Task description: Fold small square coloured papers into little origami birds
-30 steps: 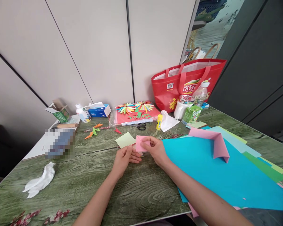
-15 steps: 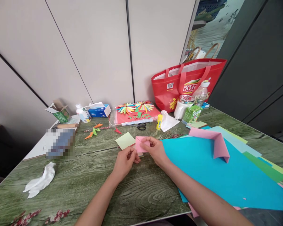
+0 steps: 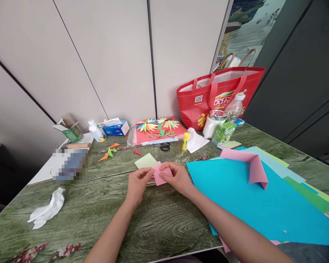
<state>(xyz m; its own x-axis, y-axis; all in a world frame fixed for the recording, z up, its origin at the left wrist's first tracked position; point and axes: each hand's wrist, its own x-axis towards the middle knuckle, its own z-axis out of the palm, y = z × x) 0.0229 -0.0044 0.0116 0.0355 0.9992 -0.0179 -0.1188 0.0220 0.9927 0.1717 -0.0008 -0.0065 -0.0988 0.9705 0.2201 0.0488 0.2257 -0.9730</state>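
The dark green wood-grain table (image 3: pixel 84 215) carries everything here, and over its right side spreads a large blue sheet (image 3: pixel 246 208), with a bent pink strip (image 3: pixel 241 156) lying on top near its far edge. Behind it stands a red bag (image 3: pixel 190 107), and left of the bag, by the wall, a red paper pack (image 3: pixel 142 137) lies flat under two many-coloured pleated rosettes (image 3: pixel 146 126). At the middle of the table the right hand (image 3: pixel 179 179) and the left hand (image 3: pixel 136 182) face each other across a small pink square (image 3: pixel 162 178), tilted, with one corner toward the left fingers. The right thumb lies across its near face, its index finger curls over the upper right edge, and together they clamp the paper; the left thumb and index finger are pinched together on the left corner (the other left fingers are partly hidden). Just beyond the left fingertips a pale green paper (image 3: pixel 146 160) lies on the table, and farther back are a yellow glue stick (image 3: pixel 185 141), black scissors (image 3: pixel 165 147) and, smallest, a red folded piece (image 3: pixel 137 151)
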